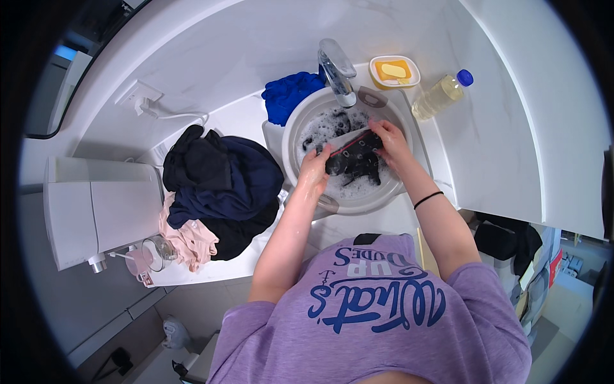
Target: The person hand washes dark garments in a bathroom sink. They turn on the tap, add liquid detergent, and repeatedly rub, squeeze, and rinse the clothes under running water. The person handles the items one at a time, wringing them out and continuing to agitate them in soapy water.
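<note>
Both my hands hold a wet black garment [353, 154] over a round plastic basin [291, 180]. Its upper edge is a band with a thin red line and pale marks, stretched between the two hands. My left hand [314, 167] grips the band's left end, thumb on top. At the other end, up and to the right, my right hand [389, 138] pinches the band. Lower down, the black cloth hangs into soapy water [341, 192] covered with white foam. The basin sits in the sink, under a chrome faucet [339, 79].
Behind the basin lies a bunched blue cloth [290, 98]. A dish with yellow soap [393, 71] and a blue-capped bottle of pale liquid [439, 97] stand back right. Dark clothes [240, 177], a pink garment [192, 242], a glass cup [158, 252] and a white appliance [108, 206] occupy the left.
</note>
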The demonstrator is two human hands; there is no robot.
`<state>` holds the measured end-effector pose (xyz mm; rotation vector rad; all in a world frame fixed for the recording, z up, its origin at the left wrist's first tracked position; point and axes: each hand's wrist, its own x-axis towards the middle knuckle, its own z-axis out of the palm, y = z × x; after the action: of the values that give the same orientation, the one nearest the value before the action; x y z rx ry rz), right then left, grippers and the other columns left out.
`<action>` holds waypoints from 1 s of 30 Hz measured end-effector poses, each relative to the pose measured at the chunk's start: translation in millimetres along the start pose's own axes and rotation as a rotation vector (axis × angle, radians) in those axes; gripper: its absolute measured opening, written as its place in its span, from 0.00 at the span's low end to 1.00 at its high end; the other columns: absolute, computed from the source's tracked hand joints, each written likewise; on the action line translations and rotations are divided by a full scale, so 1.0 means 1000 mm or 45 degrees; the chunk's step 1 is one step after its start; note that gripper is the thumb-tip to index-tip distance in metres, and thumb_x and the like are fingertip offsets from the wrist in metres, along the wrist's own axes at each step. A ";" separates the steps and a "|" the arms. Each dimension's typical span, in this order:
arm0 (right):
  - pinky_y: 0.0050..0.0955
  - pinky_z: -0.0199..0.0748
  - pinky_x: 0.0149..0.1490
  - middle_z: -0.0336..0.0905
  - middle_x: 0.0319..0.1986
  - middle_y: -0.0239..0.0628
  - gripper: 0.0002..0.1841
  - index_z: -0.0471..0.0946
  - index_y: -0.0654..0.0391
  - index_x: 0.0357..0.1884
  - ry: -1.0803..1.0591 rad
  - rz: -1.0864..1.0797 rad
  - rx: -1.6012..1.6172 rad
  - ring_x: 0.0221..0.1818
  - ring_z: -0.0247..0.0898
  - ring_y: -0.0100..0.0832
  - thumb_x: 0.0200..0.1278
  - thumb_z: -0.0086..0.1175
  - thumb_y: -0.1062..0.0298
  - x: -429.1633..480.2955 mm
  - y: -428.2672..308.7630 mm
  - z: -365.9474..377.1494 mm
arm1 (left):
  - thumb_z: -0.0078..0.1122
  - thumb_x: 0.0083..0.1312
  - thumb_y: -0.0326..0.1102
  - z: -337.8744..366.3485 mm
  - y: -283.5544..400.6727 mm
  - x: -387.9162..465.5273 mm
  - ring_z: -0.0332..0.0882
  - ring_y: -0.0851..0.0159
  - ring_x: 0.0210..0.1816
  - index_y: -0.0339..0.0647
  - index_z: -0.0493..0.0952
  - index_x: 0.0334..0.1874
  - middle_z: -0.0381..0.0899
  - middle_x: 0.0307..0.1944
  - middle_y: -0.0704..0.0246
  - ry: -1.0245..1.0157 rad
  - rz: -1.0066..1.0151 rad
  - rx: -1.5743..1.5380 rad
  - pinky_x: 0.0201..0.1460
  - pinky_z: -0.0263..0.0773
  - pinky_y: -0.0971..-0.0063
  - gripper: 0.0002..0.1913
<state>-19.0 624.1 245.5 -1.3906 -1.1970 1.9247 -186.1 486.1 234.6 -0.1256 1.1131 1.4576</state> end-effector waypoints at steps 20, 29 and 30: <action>0.63 0.71 0.30 0.76 0.13 0.43 0.10 0.80 0.45 0.14 0.014 -1.555 -1.598 0.17 0.74 0.47 0.45 0.59 0.54 -0.080 -0.016 0.100 | 0.41 0.78 0.54 0.030 -0.038 -0.005 0.77 0.65 0.47 0.52 0.72 0.59 0.77 0.44 0.71 -0.484 0.220 -0.457 0.51 0.73 0.66 0.19; 0.46 0.73 0.32 0.80 0.21 0.40 0.22 0.80 0.49 0.19 -0.046 -0.889 -1.426 0.27 0.79 0.47 0.71 0.46 0.53 -0.054 -0.029 0.086 | 0.43 0.77 0.55 0.030 -0.018 -0.022 0.79 0.67 0.45 0.53 0.75 0.51 0.78 0.39 0.75 -0.477 -0.286 -0.576 0.48 0.76 0.65 0.17; 0.46 0.73 0.32 0.79 0.20 0.41 0.22 0.80 0.50 0.18 -0.212 -1.258 -1.449 0.26 0.79 0.47 0.70 0.47 0.54 -0.058 -0.019 0.087 | 0.44 0.77 0.53 0.030 -0.020 -0.024 0.79 0.69 0.42 0.52 0.75 0.49 0.77 0.35 0.75 -0.082 -0.254 -0.513 0.46 0.77 0.66 0.15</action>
<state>-80.1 556.0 299.6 -0.6822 -2.5970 0.6062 -147.8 485.4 254.9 -0.4565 0.7209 1.4772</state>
